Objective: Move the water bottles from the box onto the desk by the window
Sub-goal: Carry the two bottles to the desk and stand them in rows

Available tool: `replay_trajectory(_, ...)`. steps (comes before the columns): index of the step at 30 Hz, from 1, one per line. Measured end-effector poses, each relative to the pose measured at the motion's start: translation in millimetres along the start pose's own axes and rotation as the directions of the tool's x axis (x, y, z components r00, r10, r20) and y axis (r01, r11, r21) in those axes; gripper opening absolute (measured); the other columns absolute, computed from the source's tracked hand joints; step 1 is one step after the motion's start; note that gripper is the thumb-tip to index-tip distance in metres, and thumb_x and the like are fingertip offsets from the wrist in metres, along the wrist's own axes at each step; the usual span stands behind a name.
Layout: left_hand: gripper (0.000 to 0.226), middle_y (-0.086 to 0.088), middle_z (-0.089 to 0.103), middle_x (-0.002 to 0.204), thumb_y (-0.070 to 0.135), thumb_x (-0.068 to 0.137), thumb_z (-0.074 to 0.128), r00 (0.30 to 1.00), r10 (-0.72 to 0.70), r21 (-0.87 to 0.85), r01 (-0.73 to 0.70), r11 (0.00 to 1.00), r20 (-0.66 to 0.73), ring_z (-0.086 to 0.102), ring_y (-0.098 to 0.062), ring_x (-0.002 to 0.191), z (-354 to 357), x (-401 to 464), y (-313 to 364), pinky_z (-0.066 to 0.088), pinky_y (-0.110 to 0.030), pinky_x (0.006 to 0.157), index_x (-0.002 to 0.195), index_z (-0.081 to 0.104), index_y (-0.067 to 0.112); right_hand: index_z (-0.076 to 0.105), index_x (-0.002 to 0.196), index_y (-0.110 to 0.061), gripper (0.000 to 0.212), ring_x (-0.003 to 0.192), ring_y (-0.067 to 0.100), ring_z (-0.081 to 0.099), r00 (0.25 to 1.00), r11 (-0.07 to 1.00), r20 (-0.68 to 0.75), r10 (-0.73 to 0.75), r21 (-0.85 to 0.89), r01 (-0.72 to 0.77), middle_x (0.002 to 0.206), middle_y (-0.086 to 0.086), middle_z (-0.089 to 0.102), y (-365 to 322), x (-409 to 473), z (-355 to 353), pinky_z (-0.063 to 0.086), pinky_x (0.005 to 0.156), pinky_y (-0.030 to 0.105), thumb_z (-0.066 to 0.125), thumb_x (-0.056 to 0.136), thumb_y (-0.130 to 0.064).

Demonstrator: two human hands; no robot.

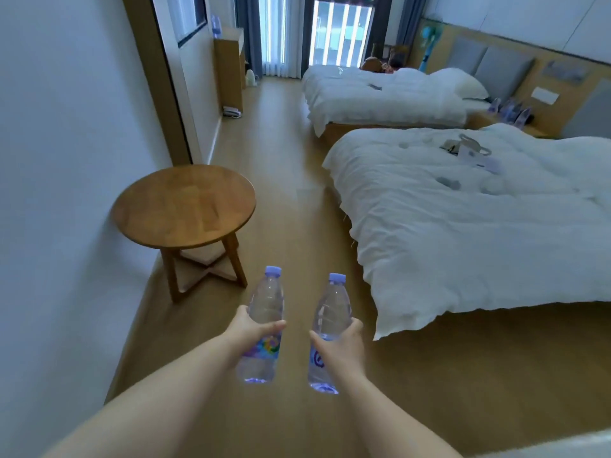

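Note:
My left hand (246,333) grips a clear water bottle (266,300) with a pale purple cap and a colourful label, held upright out in front of me. My right hand (344,345) grips a second bottle of the same kind (332,309), also upright. Both bottles hang over the wooden floor. Far ahead on the left, by the window (337,31), stands the wooden desk (228,61) with a bottle (215,26) on top. The box is not in view.
A round wooden side table (183,206) stands against the left wall. Two beds with white duvets (463,213) (380,94) fill the right side. A strip of wooden floor (281,153) runs between them toward the desk. Several bottles (512,110) stand on the nightstand.

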State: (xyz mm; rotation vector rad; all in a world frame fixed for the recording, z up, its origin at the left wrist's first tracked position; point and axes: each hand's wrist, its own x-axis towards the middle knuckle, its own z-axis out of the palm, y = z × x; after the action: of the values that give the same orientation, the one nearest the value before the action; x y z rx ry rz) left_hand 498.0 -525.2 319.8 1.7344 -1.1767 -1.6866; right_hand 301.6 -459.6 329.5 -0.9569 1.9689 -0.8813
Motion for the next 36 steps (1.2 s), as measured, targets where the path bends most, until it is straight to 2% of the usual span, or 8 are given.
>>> replay_trajectory(6,0.086,-0.011,0.061,0.109,0.036,0.055,0.09,0.994,-0.02,0.006,0.02,1.0,-0.105,0.065,-0.025,0.094,-24,54,70,0.056,-0.036,0.071,0.122,0.042,0.01,0.033,0.128,-0.018,0.074,0.093,0.016,0.059,0.997,0.993,-0.004,-0.078,-0.09,0.078,0.118,0.0,0.05,-61,85,22,0.055,0.075,0.03,0.08,0.075,-0.039)
replay_trajectory(10,0.089,-0.013,0.061,0.111,0.032,0.054,0.091,0.992,-0.02,-0.019,0.018,1.0,-0.125,0.065,-0.028,0.096,-23,125,117,0.056,-0.044,0.082,0.124,0.042,0.009,0.032,0.129,-0.019,0.074,0.095,0.015,0.058,0.991,0.982,0.013,-0.134,-0.133,0.135,0.12,0.001,0.049,-97,167,30,0.057,0.077,0.03,0.079,0.076,-0.039)
replay_trajectory(15,0.094,-0.012,0.062,0.109,0.039,0.048,0.091,0.988,0.018,-0.005,-0.019,1.0,-0.154,0.065,-0.026,0.096,-10,217,199,0.056,-0.042,0.083,0.124,0.045,0.009,0.03,0.134,-0.014,0.077,0.094,0.014,0.056,0.985,0.976,0.031,-0.17,-0.136,0.173,0.124,0.002,0.048,-158,279,26,0.044,0.063,0.019,0.077,0.078,-0.04)
replay_trajectory(21,0.065,-0.004,0.059,0.103,0.023,0.067,0.086,0.979,0.064,0.001,-0.065,0.998,-0.196,0.06,-0.021,0.097,-7,306,297,0.051,-0.036,0.086,0.114,0.044,0.011,0.029,0.135,-0.012,0.078,0.096,0.017,0.056,0.978,0.973,0.036,-0.206,-0.103,0.208,0.125,0.004,0.048,-237,401,16,0.051,0.074,0.028,0.078,0.078,-0.037)
replay_trajectory(25,0.073,-0.007,0.056,0.111,0.024,0.066,0.086,0.971,0.047,-0.015,-0.052,0.999,-0.235,0.058,-0.024,0.102,-22,372,338,0.051,-0.039,0.089,0.12,0.039,0.012,0.03,0.132,-0.014,0.076,0.095,0.015,0.056,0.976,0.974,0.039,-0.213,-0.063,0.215,0.122,0.004,0.048,-274,470,26,0.053,0.073,0.027,0.079,0.078,-0.036)
replay_trajectory(30,0.066,-0.003,0.053,0.102,0.023,0.07,0.084,0.97,0.069,-0.023,-0.076,0.997,-0.233,0.057,-0.02,0.092,-43,476,392,0.047,-0.03,0.075,0.114,0.036,0.013,0.032,0.125,-0.016,0.069,0.093,0.016,0.058,0.982,0.983,0.052,-0.181,0.011,0.181,0.119,0.005,0.05,-325,578,62,0.051,0.068,0.022,0.079,0.078,-0.034)
replay_trajectory(33,0.067,-0.006,0.054,0.108,0.026,0.069,0.085,0.971,0.043,-0.048,-0.055,0.997,-0.235,0.058,-0.023,0.098,-65,548,425,0.05,-0.034,0.082,0.115,0.037,0.011,0.032,0.124,-0.016,0.069,0.097,0.018,0.06,0.981,0.983,0.065,-0.183,0.006,0.183,0.119,0.005,0.05,-366,647,90,0.056,0.074,0.029,0.08,0.078,-0.035)
replay_trajectory(36,0.078,-0.013,0.06,0.112,0.028,0.063,0.087,0.971,0.01,-0.064,-0.027,0.998,-0.24,0.063,-0.028,0.098,-93,606,463,0.054,-0.042,0.088,0.123,0.042,0.007,0.031,0.122,-0.018,0.067,0.096,0.017,0.059,0.98,0.984,0.089,-0.18,0.004,0.181,0.118,0.004,0.05,-410,707,108,0.052,0.065,0.022,0.079,0.079,-0.036)
